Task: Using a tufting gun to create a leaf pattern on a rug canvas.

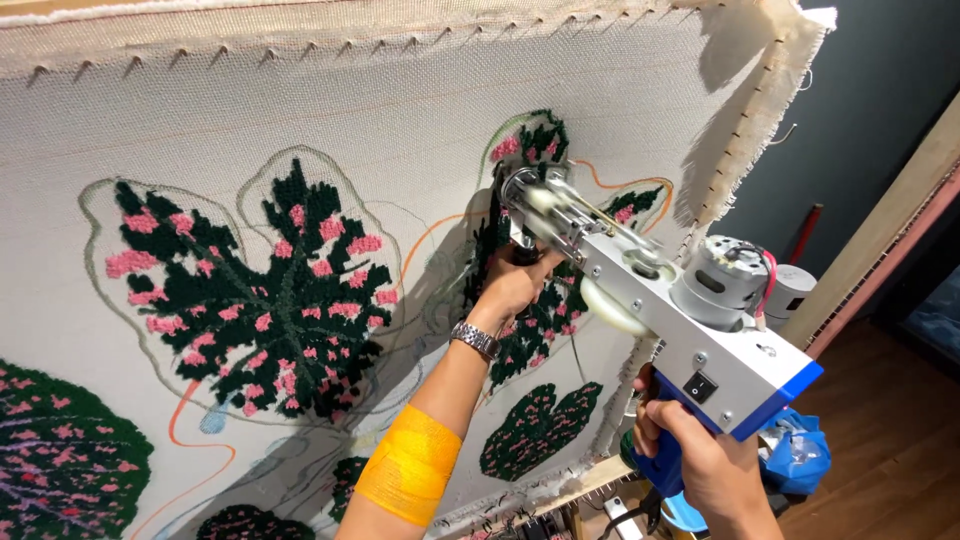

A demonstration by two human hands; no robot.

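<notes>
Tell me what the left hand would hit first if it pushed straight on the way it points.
The left hand, gripping the tufting gun's front handle, points into the stretched cloth. It would likely meet the dark green and pink tufted leaf there first; the gap is unclear.

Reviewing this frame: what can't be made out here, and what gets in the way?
- Head view: the tufting gun tip is motion-blurred, so the needle and its contact with the cloth cannot be told.
- The left hand covers the front handle.
- The right hand hides the blue grip and any trigger.
- The dark leaf at lower left is cut by the frame edge.
- The items beneath the frame are too small.
</notes>
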